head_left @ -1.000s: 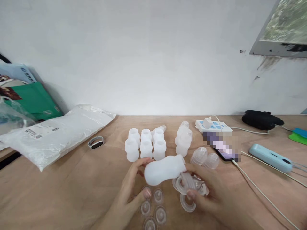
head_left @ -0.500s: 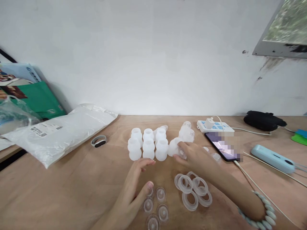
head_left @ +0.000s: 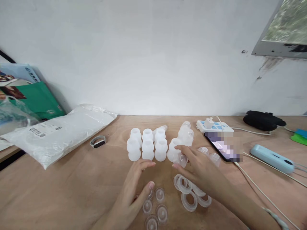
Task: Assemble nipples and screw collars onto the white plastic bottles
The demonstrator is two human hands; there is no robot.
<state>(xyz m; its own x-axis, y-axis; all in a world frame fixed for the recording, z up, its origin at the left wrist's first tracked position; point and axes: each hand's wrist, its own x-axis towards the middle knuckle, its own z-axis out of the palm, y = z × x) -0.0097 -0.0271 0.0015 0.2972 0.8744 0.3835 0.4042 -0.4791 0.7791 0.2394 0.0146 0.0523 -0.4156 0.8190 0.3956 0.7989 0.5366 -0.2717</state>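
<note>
From the head view I have the right hand (head_left: 192,163) nearest the work: its forefinger and thumb are curved apart around a small clear cap (head_left: 181,160), and I cannot tell whether they pinch it or merely surround it. The cap sits within that curve, tilted, its long axis running roughly sideways, ribbed end to my left and dome toward the palm. Just beyond the fingertips, on the far side, stands a white bottle (head_left: 172,150), partly hidden by the forefinger; that short gap from cap to bottle is the relation I would judge by. My left hand (head_left: 136,182) is farther from the cap, fingers and thumb spread with nothing between them, over the clear discs (head_left: 161,213). The clear rings (head_left: 189,210) lie on the bench (head_left: 96,182), nearer me than the cap. More wavy white bottles (head_left: 148,151) stand left of the partly hidden one.
</note>
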